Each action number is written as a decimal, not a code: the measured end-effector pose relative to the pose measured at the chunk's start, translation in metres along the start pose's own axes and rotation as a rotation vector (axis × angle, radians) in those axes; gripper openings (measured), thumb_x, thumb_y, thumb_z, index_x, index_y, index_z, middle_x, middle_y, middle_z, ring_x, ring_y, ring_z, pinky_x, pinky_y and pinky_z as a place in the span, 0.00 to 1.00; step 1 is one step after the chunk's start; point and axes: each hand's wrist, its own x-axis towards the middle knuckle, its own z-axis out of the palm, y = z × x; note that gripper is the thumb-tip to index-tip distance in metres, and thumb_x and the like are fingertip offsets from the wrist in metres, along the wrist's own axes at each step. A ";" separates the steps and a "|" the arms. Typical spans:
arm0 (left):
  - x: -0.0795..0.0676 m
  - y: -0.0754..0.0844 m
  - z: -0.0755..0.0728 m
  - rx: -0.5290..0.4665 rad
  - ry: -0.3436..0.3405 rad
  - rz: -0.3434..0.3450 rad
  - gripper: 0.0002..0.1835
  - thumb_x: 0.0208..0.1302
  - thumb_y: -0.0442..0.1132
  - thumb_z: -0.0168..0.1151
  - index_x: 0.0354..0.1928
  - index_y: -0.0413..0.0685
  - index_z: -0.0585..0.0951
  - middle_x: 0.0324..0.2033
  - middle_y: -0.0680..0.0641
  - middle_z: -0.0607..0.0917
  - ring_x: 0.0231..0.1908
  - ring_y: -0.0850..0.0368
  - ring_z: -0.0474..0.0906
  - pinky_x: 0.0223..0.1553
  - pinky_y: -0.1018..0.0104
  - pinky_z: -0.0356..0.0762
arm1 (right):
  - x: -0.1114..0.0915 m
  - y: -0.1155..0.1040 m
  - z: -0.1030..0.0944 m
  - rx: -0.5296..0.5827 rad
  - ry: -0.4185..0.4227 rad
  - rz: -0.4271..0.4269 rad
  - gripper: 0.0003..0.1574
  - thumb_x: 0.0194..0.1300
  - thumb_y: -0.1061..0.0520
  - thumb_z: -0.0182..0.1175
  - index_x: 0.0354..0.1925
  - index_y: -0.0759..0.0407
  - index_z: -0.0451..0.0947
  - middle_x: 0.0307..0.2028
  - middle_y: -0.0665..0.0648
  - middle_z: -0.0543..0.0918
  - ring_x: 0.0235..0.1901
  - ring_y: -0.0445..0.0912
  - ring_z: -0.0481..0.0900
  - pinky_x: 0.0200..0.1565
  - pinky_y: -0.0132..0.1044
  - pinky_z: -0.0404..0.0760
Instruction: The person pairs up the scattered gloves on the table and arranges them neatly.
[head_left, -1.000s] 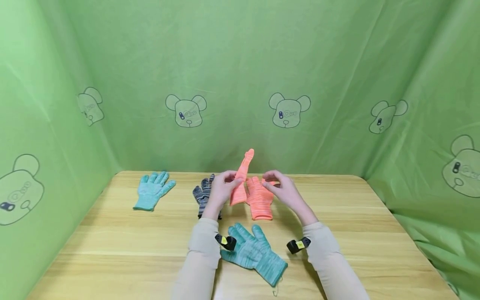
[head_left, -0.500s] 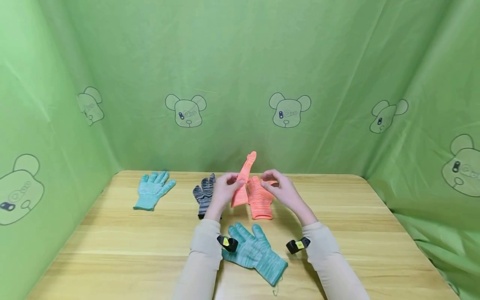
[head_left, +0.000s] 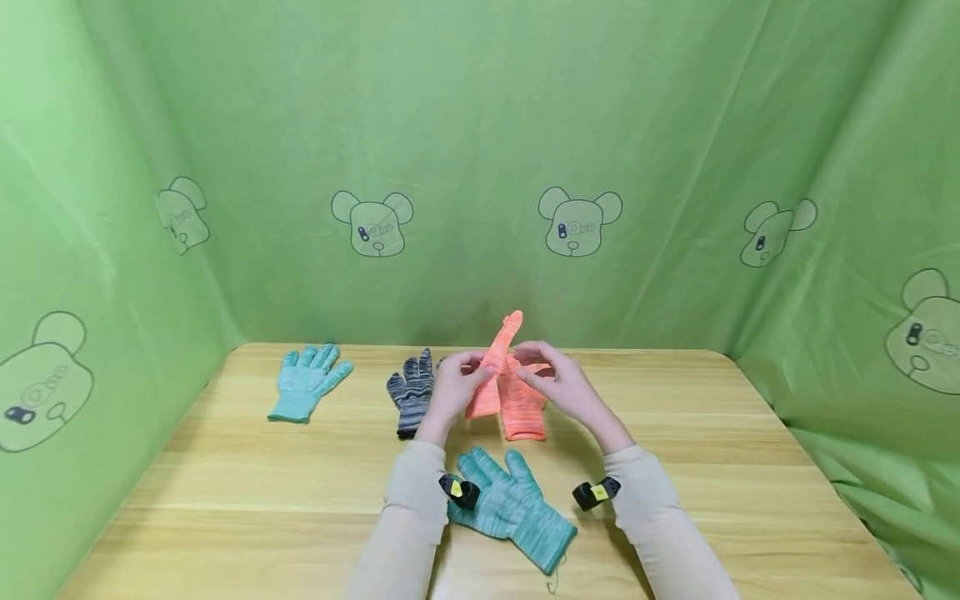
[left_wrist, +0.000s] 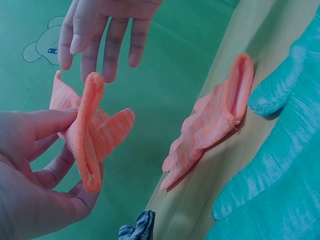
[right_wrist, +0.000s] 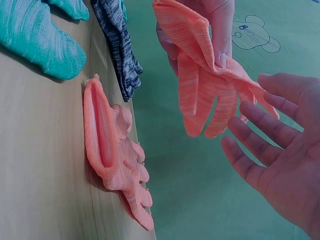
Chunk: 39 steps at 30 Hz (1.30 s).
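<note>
My left hand (head_left: 453, 387) pinches an orange knit glove (left_wrist: 90, 135) between thumb and fingers, holding it up off the table with its cuff toward me. In the right wrist view the held glove's fingers hang down, spread apart. Close beside it is my right hand (head_left: 558, 379), fingers loosely extended and holding nothing; in the right wrist view its fingertips (right_wrist: 232, 142) come right up to the glove's edge. A second orange glove (head_left: 523, 408) lies flat on the table just below the hands, cuff toward me, its fingers partly hidden.
A dark grey striped glove (head_left: 412, 396) lies left of the hands, partly behind the left wrist. One teal glove (head_left: 510, 508) is on the table between the forearms; another teal glove (head_left: 306, 383) lies at the back left. Green curtains (head_left: 480, 125) surround the wooden table (head_left: 247, 500).
My left hand has moved slightly right and down with the orange glove. My right hand has shifted slightly left, so the two hands are closer. The gloves on the table have stayed put.
</note>
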 end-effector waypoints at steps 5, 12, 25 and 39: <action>-0.001 0.000 0.003 0.049 -0.013 0.016 0.13 0.63 0.39 0.66 0.48 0.41 0.84 0.45 0.40 0.86 0.46 0.49 0.82 0.45 0.63 0.82 | 0.001 0.003 0.001 0.010 -0.038 -0.024 0.26 0.69 0.55 0.60 0.63 0.57 0.70 0.59 0.64 0.78 0.57 0.59 0.77 0.57 0.61 0.76; -0.001 -0.002 0.006 0.093 -0.040 0.029 0.13 0.63 0.38 0.65 0.48 0.40 0.84 0.44 0.39 0.85 0.47 0.46 0.82 0.46 0.60 0.82 | 0.000 0.004 0.001 0.006 -0.062 -0.013 0.28 0.69 0.54 0.60 0.65 0.57 0.70 0.62 0.62 0.76 0.59 0.61 0.75 0.58 0.61 0.75; -0.003 -0.004 0.008 0.119 -0.079 0.011 0.14 0.65 0.41 0.64 0.49 0.42 0.84 0.45 0.40 0.85 0.49 0.46 0.81 0.49 0.58 0.81 | -0.002 0.005 0.002 -0.036 -0.075 0.007 0.29 0.69 0.52 0.59 0.66 0.55 0.70 0.65 0.61 0.74 0.60 0.61 0.74 0.59 0.59 0.76; -0.006 -0.003 0.009 0.086 -0.109 -0.032 0.16 0.65 0.42 0.64 0.52 0.43 0.83 0.48 0.40 0.84 0.52 0.44 0.79 0.51 0.56 0.80 | -0.003 0.004 0.000 -0.006 -0.056 0.015 0.28 0.69 0.53 0.59 0.65 0.56 0.71 0.64 0.61 0.75 0.59 0.64 0.75 0.58 0.58 0.77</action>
